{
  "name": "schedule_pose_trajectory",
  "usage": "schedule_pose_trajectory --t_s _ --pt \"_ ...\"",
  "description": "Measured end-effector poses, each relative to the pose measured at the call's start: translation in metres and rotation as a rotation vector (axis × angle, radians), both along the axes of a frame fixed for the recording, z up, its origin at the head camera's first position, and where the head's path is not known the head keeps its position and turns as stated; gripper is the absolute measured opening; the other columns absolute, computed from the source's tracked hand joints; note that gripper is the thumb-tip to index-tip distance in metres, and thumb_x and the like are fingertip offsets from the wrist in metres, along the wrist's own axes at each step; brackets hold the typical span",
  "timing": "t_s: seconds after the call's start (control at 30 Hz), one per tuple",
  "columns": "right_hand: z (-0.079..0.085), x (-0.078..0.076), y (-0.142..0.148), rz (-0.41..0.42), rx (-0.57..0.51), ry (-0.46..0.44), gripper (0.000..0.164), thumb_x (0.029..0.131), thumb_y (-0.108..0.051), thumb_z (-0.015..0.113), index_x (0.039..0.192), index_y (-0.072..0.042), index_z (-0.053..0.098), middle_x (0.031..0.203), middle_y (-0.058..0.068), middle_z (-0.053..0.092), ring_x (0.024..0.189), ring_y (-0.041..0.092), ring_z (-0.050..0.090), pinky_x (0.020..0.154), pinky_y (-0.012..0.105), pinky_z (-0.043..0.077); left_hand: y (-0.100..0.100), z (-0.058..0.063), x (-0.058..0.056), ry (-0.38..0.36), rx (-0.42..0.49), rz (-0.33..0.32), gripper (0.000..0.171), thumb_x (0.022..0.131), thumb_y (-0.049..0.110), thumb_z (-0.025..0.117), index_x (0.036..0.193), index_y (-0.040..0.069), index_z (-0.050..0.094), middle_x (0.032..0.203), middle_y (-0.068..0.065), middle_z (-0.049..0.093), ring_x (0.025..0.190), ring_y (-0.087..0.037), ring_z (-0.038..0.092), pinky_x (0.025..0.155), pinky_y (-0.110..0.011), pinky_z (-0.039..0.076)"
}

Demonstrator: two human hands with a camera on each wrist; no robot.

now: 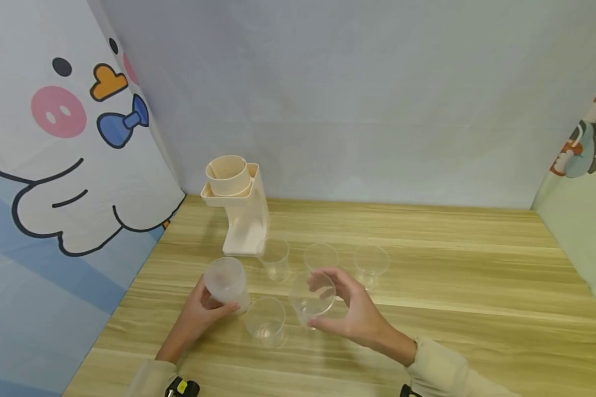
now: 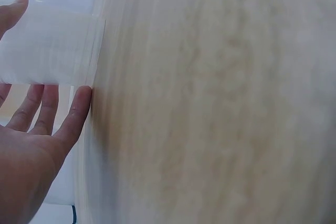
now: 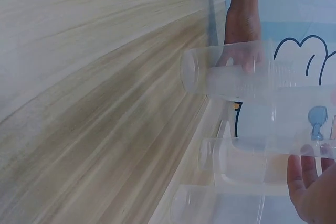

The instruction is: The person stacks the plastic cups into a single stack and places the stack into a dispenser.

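On the left of the head view, my left hand (image 1: pixel 198 317) grips a frosted-looking stack of clear plastic cups (image 1: pixel 227 284). In the left wrist view the stack (image 2: pixel 52 45) sits between thumb and fingers, its end close to the tabletop. My right hand (image 1: pixel 355 314) holds a single clear plastic cup (image 1: pixel 312 298), thumb at the near side and fingers at the far side. Seen from the right wrist, that cup (image 3: pixel 302 116) is raised off the table. Between the hands another clear cup (image 1: pixel 265 322) stands upright.
Behind the hands, three clear cups stand in a row: a left one (image 1: pixel 274 259), a middle one (image 1: pixel 320 255) and a right one (image 1: pixel 371 260). A cream stand (image 1: pixel 245 220) with a round holder (image 1: pixel 228 175) rises at the back left. Cloth walls (image 1: pixel 357 110) border the wooden table (image 1: pixel 457 275).
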State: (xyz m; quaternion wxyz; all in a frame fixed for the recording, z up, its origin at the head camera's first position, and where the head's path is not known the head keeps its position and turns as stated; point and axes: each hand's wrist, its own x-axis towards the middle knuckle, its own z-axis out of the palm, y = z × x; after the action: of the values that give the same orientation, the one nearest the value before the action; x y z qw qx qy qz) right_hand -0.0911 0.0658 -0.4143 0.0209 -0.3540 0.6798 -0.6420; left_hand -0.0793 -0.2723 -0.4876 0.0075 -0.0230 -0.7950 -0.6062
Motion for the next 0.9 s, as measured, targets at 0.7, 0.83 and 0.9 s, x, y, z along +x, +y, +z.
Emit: schedule_pose_trajectory --t_s 0.7,0.83,0.9 --pt "0.011 -0.014 -0.021 -0.018 0.016 0.006 0.066 0.070 -0.009 0.082 0.127 -0.006 0.049 0.116 0.007 0.060 0.105 0.029 0.055 0.085 0.036 0.049 0.000 0.000 -0.001 0.000 0.002 0.002 0.084 0.076 0.008 0.080 0.144 0.016 0.031 0.131 -0.011 0.044 0.113 -0.015 0.051 0.087 -0.028 0.048" --pt "0.013 -0.017 -0.026 -0.014 0.016 0.008 0.066 0.070 -0.010 0.082 0.127 -0.004 0.049 0.116 0.010 0.059 0.105 0.028 0.055 0.086 0.043 0.048 0.001 0.001 0.001 0.014 0.005 0.002 0.084 0.075 0.007 0.080 0.143 0.013 0.032 0.130 -0.011 0.045 0.111 -0.013 0.052 0.086 -0.028 0.049" --pt "0.013 -0.019 -0.029 -0.015 0.010 0.010 0.065 0.071 -0.010 0.082 0.126 -0.004 0.050 0.116 0.009 0.060 0.105 0.029 0.055 0.085 0.047 0.048 0.001 0.002 0.001 0.022 0.005 0.002 0.083 0.074 0.006 0.080 0.143 0.012 0.032 0.130 -0.011 0.045 0.111 -0.013 0.052 0.086 -0.028 0.049"
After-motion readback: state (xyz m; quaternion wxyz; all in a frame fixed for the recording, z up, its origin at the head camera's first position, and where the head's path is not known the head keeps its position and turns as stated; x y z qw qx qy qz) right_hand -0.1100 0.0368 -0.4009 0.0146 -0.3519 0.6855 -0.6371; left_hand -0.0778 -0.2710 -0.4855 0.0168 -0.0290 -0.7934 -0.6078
